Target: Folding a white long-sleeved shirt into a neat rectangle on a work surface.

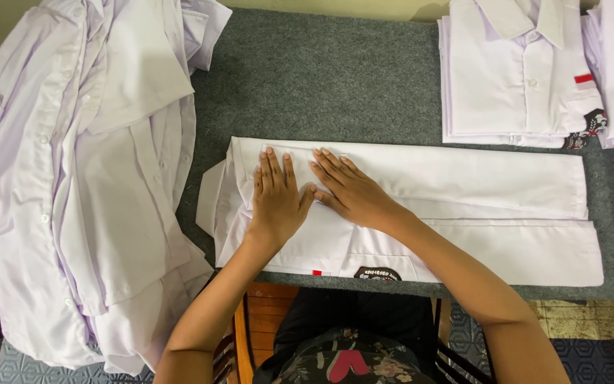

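- The left hand (276, 198) lies flat, palm down and fingers apart, on the white shirt (463, 213); it grips nothing.
- The right hand (353, 190) lies flat just beside it at 3 o'clock, fingers spread and pointing toward 10 o'clock, thumb touching the left hand; it grips nothing either.
- The white shirt is folded into a long band across the middle of the grey tabletop (321, 78), its collar end at 9 o'clock and its hem end at 3 o'clock; both hands press near the collar end.
- A dark round badge (377, 274) and a small red tab (317, 272) show on the shirt's near edge at 6 o'clock.
- A loose heap of unfolded white shirts (72, 178) lies at 9 o'clock, hanging over the tabletop edge.
- A stack of folded white shirts (513, 78) sits at 1 o'clock, well apart from the hands.
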